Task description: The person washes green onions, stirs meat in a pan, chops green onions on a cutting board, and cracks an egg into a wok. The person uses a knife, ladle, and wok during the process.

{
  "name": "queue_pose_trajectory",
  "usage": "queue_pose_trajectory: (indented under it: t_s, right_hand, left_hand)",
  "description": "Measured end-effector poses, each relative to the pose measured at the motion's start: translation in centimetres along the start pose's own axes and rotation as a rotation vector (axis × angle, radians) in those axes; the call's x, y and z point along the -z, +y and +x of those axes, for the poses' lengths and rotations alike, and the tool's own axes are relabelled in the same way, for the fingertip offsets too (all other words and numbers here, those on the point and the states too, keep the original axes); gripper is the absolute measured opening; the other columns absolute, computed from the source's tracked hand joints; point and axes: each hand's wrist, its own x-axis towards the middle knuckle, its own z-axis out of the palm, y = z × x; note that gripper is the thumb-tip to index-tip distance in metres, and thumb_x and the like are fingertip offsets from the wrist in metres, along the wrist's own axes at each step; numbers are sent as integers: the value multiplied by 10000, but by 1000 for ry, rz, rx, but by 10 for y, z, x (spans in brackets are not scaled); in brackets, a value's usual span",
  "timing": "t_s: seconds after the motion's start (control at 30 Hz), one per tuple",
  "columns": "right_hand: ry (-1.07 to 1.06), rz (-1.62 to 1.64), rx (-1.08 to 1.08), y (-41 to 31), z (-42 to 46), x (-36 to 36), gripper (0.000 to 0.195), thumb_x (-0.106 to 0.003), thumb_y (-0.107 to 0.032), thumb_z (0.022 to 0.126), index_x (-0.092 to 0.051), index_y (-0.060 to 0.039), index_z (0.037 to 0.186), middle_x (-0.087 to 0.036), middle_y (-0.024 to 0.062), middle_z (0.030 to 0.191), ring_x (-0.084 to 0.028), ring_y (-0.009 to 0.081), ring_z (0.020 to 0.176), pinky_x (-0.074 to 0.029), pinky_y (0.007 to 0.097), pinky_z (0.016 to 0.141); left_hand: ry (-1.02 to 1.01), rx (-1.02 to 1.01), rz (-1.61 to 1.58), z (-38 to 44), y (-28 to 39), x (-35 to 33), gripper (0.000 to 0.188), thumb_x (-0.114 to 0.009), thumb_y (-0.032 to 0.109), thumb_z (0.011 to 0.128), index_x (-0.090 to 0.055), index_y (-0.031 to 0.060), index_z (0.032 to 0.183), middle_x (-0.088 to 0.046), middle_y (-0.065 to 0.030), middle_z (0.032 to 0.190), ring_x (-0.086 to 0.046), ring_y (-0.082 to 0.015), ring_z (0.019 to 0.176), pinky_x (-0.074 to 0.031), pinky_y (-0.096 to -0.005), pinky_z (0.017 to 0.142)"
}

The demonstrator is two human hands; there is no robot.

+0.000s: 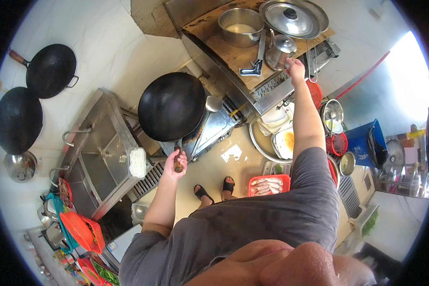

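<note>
My left hand (175,165) is closed around the wooden handle (178,161) of a black wok (172,107), held above the stove with its dark inside facing up. A metal wok spatula (207,111) rests beside the wok on the steel stove top (214,130). My right arm reaches far out, and my right hand (295,69) is at the handle side of a lidded stainless steel pot with a spout (277,53). That pot is on a brown board. Close to it are a cleaver-like tool with a black and silver grip (252,69) and a steel pot of pale liquid (240,30).
A large lid (289,18) lies at the board's far end. Steel sinks (103,161) are at the left, below hanging woks (52,71). On the floor are a basin of stacked plates (268,155), a red basket of fish (269,185) and a blue bin (364,143).
</note>
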Motion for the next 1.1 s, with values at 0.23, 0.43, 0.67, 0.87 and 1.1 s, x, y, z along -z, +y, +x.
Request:
queue_pose_trajectory:
  t_s: [0.23,0.43,0.67,0.87,1.1]
  right_hand:
    - [-36,52,-18,7,-31,8,172,-654,-233,821,-561,-126,724,-465,-58,627,-413,61,519,-376,224,490]
    - [-119,-21,-27,1,-122,53,132,-641,-207,835,-582,-118,757,-440,-70,600,-408,55,516,-357,223,505]
    - [-223,67,-98,4,-263,104,132,-614,-173,861,-557,-138,748,-454,-91,597,-395,33,504,-392,216,538]
    - [-280,-196,-200,-35,-372,96,110,-641,-203,822,-617,-113,764,-497,-79,640,-435,45,539,-384,210,542]
    - [-396,-666,-246,-91,-456,40,202,-653,-234,794,-634,-39,743,-527,-20,591,-437,77,497,-353,255,472]
  left_hand:
    - [-29,23,18,-5,3,-10,95,-563,125,831,-521,41,845,-506,6,662,-509,-88,529,-465,-225,506]
    - [48,-62,233,-49,-12,-22,86,-568,84,803,-495,64,764,-496,9,643,-485,-78,521,-426,-224,471]
    - [130,-280,774,-105,-41,-15,147,-590,76,773,-482,75,872,-504,-17,647,-488,-125,492,-433,-292,433]
    - [87,-162,952,-128,-39,-10,124,-588,79,779,-473,59,821,-500,-31,634,-493,-134,487,-436,-296,434]
    - [12,105,954,-133,-26,17,116,-587,92,797,-478,64,767,-516,-32,635,-497,-122,485,-434,-277,430]
